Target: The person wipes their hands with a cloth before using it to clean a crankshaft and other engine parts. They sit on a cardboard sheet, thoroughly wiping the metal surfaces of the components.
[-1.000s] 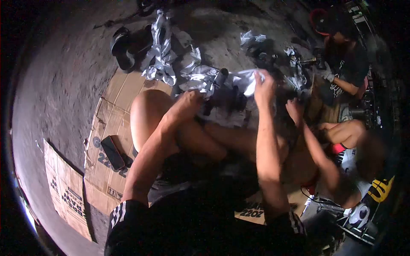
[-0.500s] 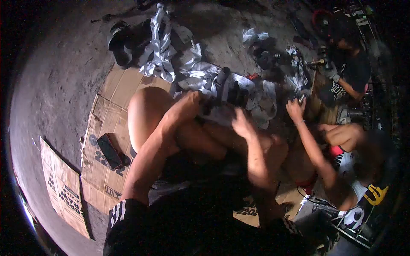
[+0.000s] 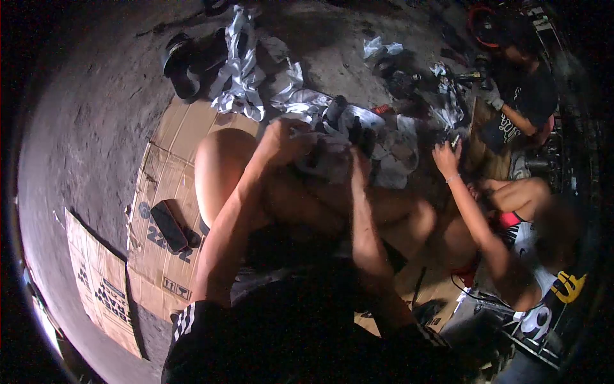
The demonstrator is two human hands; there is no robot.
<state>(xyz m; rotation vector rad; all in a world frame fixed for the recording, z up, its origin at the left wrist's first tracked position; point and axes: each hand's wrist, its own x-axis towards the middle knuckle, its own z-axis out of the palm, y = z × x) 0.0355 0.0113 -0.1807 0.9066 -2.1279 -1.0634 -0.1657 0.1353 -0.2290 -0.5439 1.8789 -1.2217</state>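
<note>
My left hand (image 3: 279, 144) is closed in front of my bent knee, its fingers curled around something dim. My right hand (image 3: 360, 168) is opposite it, fingers bent inward and partly hidden. Between the two hands lies a pale, blurred, sheet-like patch (image 3: 325, 146); I cannot make out whether it is held or lies on the ground. Just beyond my right hand are dark parts (image 3: 355, 132), too dim to name. Crumpled silvery-white wrapping (image 3: 300, 101) is spread beyond my left hand.
A phone (image 3: 169, 226) lies on flattened cardboard (image 3: 150, 182) at left. Dark footwear (image 3: 182, 70) stands farther off. On the right, a nearby person's hand (image 3: 448, 157) holds a small metal piece. Another person's gloved hand (image 3: 495, 99) is near a tool.
My right hand has moved left and slightly up, closer to my left hand. My left hand has shifted slightly up and left. The neighbouring person's hand remains around the small metal piece.
</note>
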